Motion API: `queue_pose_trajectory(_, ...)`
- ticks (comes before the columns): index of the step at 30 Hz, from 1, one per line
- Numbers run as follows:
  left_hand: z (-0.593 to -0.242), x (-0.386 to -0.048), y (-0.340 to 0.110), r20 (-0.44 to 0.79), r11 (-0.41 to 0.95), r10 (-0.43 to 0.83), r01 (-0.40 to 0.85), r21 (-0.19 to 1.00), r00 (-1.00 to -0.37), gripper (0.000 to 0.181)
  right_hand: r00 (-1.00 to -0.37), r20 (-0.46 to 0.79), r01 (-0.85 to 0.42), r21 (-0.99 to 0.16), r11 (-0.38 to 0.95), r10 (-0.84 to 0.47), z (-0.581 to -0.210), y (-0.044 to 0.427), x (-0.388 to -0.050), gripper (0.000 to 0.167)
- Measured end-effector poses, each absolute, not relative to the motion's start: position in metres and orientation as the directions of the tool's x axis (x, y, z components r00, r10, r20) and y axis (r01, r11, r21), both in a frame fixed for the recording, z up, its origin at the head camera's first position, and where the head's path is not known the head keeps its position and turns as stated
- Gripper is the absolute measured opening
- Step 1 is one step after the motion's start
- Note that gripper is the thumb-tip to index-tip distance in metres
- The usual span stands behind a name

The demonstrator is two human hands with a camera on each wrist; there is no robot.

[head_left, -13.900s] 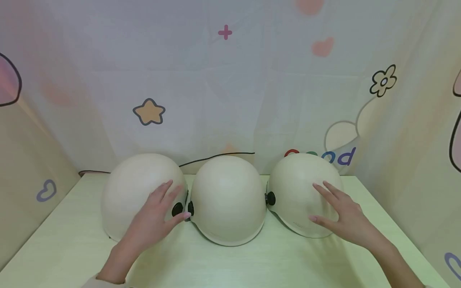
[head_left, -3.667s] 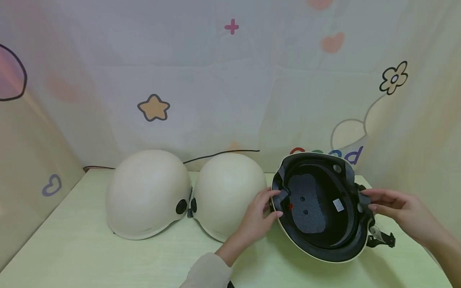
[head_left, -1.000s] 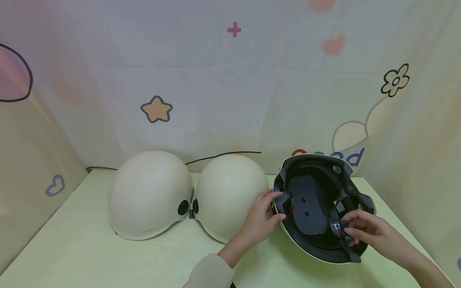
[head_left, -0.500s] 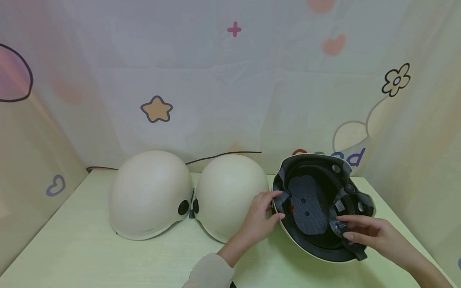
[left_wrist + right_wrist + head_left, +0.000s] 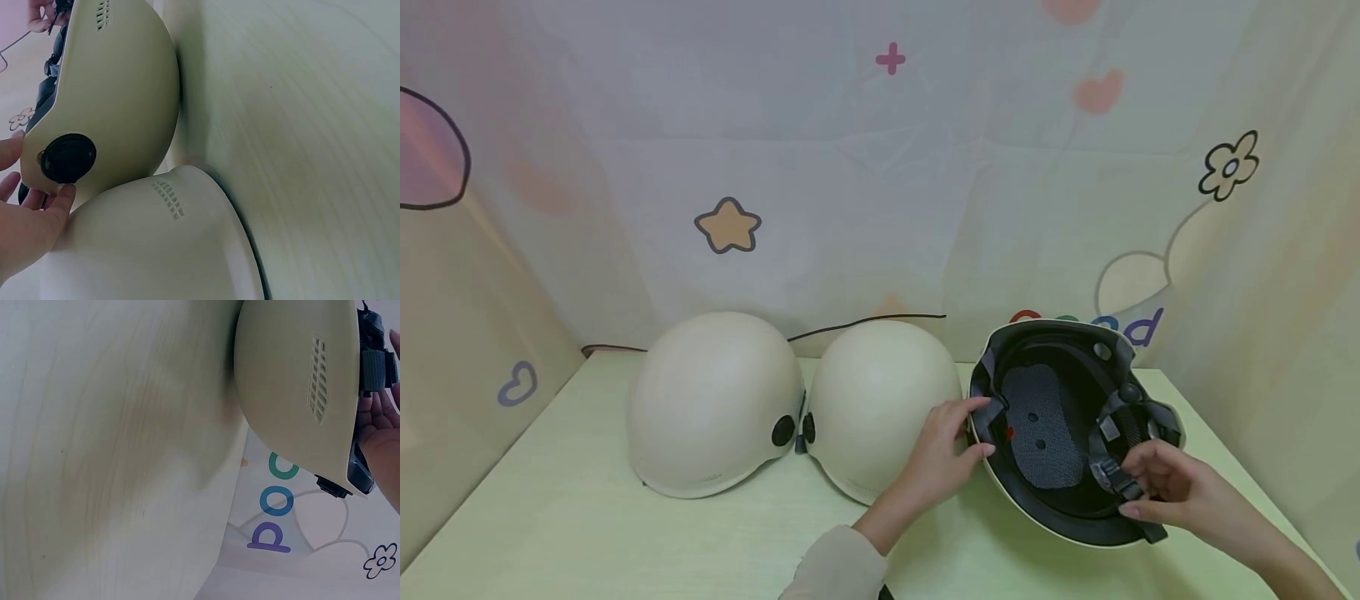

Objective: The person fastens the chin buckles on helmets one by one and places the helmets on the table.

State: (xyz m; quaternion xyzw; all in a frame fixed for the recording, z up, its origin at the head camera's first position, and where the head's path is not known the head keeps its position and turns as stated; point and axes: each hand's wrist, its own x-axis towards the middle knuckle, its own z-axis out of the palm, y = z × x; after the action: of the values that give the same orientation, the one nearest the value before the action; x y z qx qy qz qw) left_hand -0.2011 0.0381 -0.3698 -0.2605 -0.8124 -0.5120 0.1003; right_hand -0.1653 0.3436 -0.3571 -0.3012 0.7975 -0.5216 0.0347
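Note:
An off-white helmet (image 5: 1045, 425) lies tipped on the table's right side, its black padded inside facing me. At its left edge, my left hand (image 5: 936, 454) grips the rim; the left wrist view shows those fingers beside a round black side knob (image 5: 69, 158). The black chin strap (image 5: 1101, 454) hangs across the helmet's right interior, with a buckle on it. My right hand (image 5: 1180, 492) pinches the strap's end near the buckle between thumb and fingers. From the right wrist side, a strap piece (image 5: 373, 372) stands out past the rim, the fingers partly cut off.
Two more off-white helmets, the left one (image 5: 715, 408) and the middle one (image 5: 883, 400), stand dome up in a row. The middle one is close against the tipped helmet. A pale wooden table (image 5: 625, 542) meets a printed curtain (image 5: 820, 208) behind.
Earlier all three helmets stood dome up; the right one has been turned over. Its strap went from hanging outside to across the inside. Lately my right fingers shifted slightly right along the strap.

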Motion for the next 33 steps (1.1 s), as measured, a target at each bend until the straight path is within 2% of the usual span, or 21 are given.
queue_pose_trajectory(10,-0.368,-0.202,0.038,0.427,0.371,0.343,0.538,0.757,-0.837,0.047,-0.751,0.28,-0.461,-0.871,0.171,-0.598,-0.362,0.345,-0.169,0.038)
queue_pose_trajectory(23,-0.357,-0.206,0.04,0.457,0.402,0.368,0.582,0.707,-0.81,0.053,-0.747,0.254,-0.449,-0.874,0.185,-0.614,-0.362,0.347,-0.169,0.036)
queue_pose_trajectory(33,-0.352,-0.208,0.036,0.4,0.421,0.419,0.564,0.71,-0.815,0.072,-0.748,0.252,-0.452,-0.871,0.193,-0.614,-0.362,0.346,-0.168,0.037)
